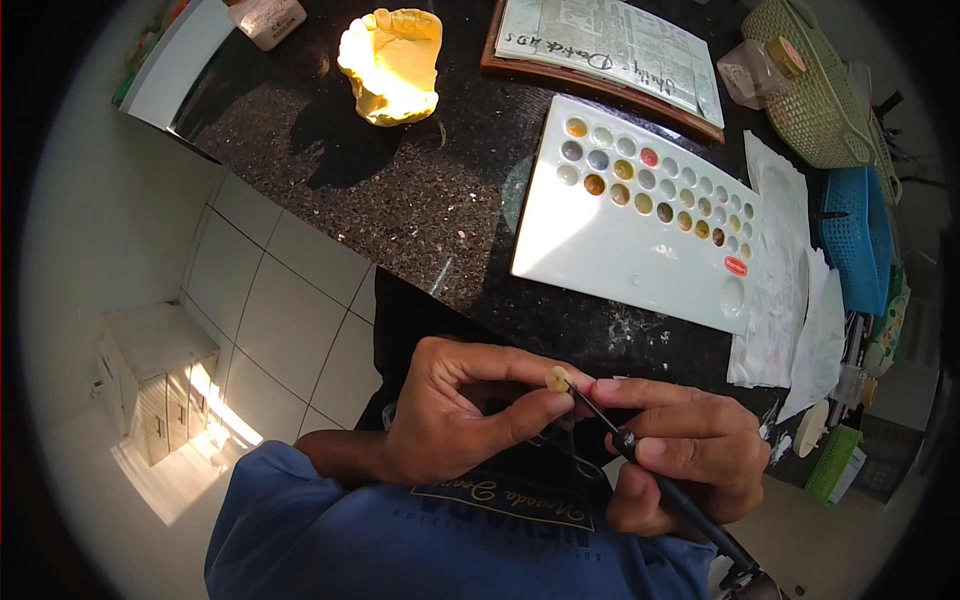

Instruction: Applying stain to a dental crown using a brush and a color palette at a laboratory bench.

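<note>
Between the thumb and index finger of my left hand [462, 405] I pinch a small cream-coloured dental crown [558, 379]. My right hand [690, 445] grips a slim tool with a black handle [690, 508] and a thin metal tip, its fingers wrapped round the shaft. That tip reaches the crown, touching it or very close to it. Both hands are held together in front of my body, just off the near edge of the counter. Beyond them lies a white porcelain palette [610, 255] with rows of small wells holding coloured pastes.
A yellow plaster dental model [392, 68] stands on the dark speckled counter [400, 205]. Behind the palette is a brown tray [600, 88] with papers. At right are crumpled white tissues [780, 270], a blue basket [855, 240], a cream woven basket [800, 85] and a green box [833, 465].
</note>
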